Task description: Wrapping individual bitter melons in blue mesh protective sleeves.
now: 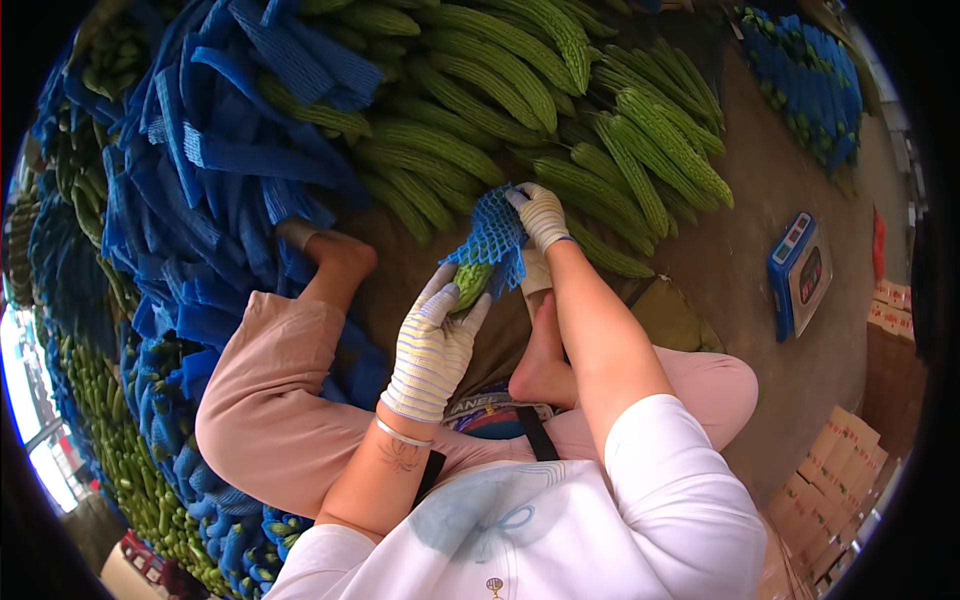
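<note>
Between my hands, in front of my crossed legs, is a green bitter melon [471, 286] with a blue foam net sleeve [493, 232] over its far part. My left hand [438, 340], in a striped white glove, grips the melon's near, uncovered end. My right hand [541, 214], gloved the same way, is closed on the sleeve's far edge. Just beyond lies a large pile of bare bitter melons [480, 80]. How much of the melon sits inside the net is partly hidden by the mesh.
A heap of loose blue foam sleeves [225, 150] is at my left. Sleeved melons [195, 460] are stacked along the left side. To the right a blue-framed digital scale [802, 275] stands on the floor. Cardboard boxes [835, 470] and more sleeved melons [805, 80] lie farther right.
</note>
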`<state>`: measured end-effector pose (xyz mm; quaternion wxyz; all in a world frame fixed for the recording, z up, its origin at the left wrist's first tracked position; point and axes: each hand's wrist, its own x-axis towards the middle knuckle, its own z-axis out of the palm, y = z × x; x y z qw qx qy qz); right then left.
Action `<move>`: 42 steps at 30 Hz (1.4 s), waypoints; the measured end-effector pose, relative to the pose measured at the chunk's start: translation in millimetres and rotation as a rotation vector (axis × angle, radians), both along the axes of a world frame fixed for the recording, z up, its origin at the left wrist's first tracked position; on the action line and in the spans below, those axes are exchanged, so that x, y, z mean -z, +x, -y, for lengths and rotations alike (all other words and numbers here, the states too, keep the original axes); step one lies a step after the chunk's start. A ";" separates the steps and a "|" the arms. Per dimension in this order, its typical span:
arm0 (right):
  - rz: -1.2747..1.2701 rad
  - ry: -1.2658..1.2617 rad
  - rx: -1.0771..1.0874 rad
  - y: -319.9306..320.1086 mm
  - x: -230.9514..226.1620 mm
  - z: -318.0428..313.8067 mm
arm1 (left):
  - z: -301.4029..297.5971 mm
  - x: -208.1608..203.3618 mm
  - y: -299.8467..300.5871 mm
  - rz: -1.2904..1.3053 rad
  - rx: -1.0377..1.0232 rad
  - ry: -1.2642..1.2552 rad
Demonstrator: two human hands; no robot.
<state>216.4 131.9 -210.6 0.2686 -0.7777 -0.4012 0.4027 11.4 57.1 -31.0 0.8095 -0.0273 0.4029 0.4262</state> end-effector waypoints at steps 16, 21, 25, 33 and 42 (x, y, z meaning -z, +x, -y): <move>-1.231 0.074 0.246 39.8 -233.3 191.7 | 3.6 -30.7 -2.3 -0.325 0.374 0.607; -0.361 0.393 0.422 138.3 -338.9 323.2 | 12.0 -34.3 4.2 -0.345 0.384 0.671; -0.017 0.307 0.558 181.5 -312.4 407.5 | 20.5 -33.6 4.4 -0.390 0.463 0.760; 0.573 -0.703 0.384 170.2 -166.1 560.8 | 31.4 -43.4 -5.4 -0.458 0.538 0.795; 0.537 -1.068 0.406 163.6 -70.8 592.0 | 26.6 -8.9 -24.8 -0.472 0.560 0.637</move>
